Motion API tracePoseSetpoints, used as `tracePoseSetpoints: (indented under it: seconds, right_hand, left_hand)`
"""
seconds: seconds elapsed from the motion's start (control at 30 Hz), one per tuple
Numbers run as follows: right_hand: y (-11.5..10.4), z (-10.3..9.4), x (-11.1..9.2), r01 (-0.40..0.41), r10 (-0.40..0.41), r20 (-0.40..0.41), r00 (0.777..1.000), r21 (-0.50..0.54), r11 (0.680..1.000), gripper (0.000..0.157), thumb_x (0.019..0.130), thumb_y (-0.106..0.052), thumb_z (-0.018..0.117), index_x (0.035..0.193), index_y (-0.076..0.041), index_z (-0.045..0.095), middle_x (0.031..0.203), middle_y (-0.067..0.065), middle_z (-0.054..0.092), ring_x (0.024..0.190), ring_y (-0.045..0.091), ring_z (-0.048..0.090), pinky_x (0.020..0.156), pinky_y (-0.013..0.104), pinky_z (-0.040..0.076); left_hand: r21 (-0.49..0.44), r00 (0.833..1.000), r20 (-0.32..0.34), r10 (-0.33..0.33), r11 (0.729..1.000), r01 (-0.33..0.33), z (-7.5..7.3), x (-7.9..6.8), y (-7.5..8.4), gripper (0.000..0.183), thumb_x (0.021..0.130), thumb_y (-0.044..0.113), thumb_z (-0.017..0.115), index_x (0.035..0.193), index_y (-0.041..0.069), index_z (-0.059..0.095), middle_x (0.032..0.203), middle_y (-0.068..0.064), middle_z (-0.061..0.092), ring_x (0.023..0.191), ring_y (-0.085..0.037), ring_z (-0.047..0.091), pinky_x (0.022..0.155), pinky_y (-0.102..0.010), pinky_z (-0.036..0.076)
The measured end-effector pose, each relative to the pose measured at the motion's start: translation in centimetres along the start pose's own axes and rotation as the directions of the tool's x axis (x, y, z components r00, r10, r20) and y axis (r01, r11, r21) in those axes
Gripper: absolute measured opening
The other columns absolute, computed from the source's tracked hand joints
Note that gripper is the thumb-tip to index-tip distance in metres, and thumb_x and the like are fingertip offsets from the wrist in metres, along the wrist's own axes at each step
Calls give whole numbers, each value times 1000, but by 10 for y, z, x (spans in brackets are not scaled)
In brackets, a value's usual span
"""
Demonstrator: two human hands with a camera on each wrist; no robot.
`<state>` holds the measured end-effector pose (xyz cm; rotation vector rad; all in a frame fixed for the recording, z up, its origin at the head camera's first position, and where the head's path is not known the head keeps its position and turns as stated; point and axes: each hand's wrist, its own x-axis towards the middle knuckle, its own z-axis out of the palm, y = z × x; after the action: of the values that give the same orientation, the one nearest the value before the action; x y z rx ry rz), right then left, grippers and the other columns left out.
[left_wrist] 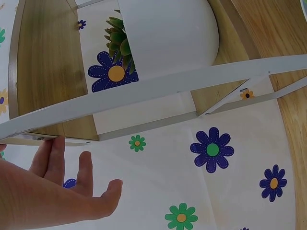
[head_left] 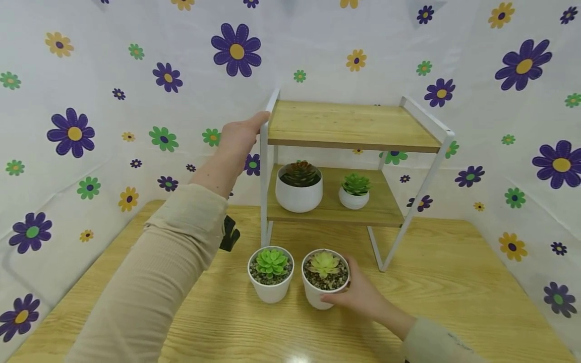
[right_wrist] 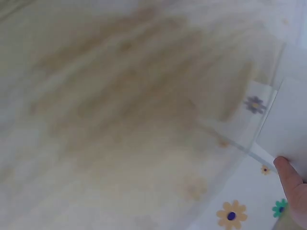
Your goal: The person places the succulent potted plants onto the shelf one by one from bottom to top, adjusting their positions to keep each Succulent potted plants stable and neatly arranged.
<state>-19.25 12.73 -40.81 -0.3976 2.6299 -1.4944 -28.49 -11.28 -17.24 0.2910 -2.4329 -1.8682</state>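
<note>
My left hand (head_left: 240, 141) holds the upper left rail of a two-tier wood-and-white-metal shelf (head_left: 349, 123). In the left wrist view, some fingertips (left_wrist: 56, 146) press against the rail while the other fingers stay loose. On the table, my right hand (head_left: 360, 292) grips a white pot with a pale yellow-green succulent (head_left: 324, 264), thumb across its front and other fingers partly hidden behind. Just left of it stands another white pot with a bright green succulent (head_left: 271, 267), untouched. The right wrist view shows the thumb (right_wrist: 290, 184) against the white pot (right_wrist: 288, 124).
The shelf's lower tier (head_left: 331, 201) carries a large white pot with a dark succulent (head_left: 299, 194) and a small white pot with a green succulent (head_left: 355, 191). A black object (head_left: 229, 234) shows beside the left sleeve. Behind the wooden table (head_left: 454, 282) hangs a flowered cloth (head_left: 317, 45).
</note>
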Motion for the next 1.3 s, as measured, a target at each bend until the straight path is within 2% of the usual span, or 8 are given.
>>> tracePoseSetpoints:
  seconds: [0.17,0.4,0.53,0.63,0.87,1.07,1.3]
  right_hand:
    - [-11,-18,-5,77,-79,39,996,39,996,90,67,-16,84,134,6,28,129,26,46,118,39,50,97,46,46]
    - [-40,-44,-12,102,-104,59,993,36,994,88,68,-16,84,133,6,30,129,26,46,119,41,49,97,50,46]
    - [-57,-60,-15,124,-129,76,989,62,990,87,70,-15,82,134,8,28,130,27,44,118,39,49,97,44,47]
    - [-70,-70,-16,132,-134,60,989,30,991,88,70,-17,82,135,7,28,130,25,45,117,36,50,94,40,48]
    - [-95,-91,-18,140,-140,49,989,12,990,89,72,-20,81,137,6,25,133,25,42,120,37,48,97,42,47]
    - [-108,-104,-20,142,-143,55,988,19,990,87,73,-19,80,138,6,26,133,25,42,119,37,49,91,33,50]
    - [-134,-126,-26,122,-121,23,992,-45,992,83,76,-20,78,139,0,28,132,21,47,117,31,52,88,23,50]
  left_hand:
    - [9,1000,-3,-6,1000,6,0,1,0,67,88,55,50,142,17,40,150,1,35,138,-20,33,116,-40,23]
    - [18,1000,-14,-10,1000,10,-2,3,-1,68,88,55,49,143,16,39,151,-1,34,138,-20,33,116,-38,24]
    - [21,1000,-17,-9,1000,10,-3,3,0,68,88,54,49,143,15,38,150,-1,34,137,-20,34,116,-37,25]
    - [21,1000,-19,-9,1000,10,-2,4,0,68,88,54,49,143,15,39,150,-1,35,137,-20,34,116,-38,25]
    - [6,1000,-17,-4,1000,4,-3,4,-1,69,88,54,50,143,14,38,150,-1,35,136,-20,35,116,-38,26]
    - [-6,1000,-11,4,1000,-4,-2,3,-1,69,88,54,50,143,14,38,149,0,36,136,-20,35,116,-39,25]
    - [-8,1000,1,15,1000,-15,1,2,-1,68,88,53,50,142,14,40,149,-1,36,135,-20,36,116,-39,25]
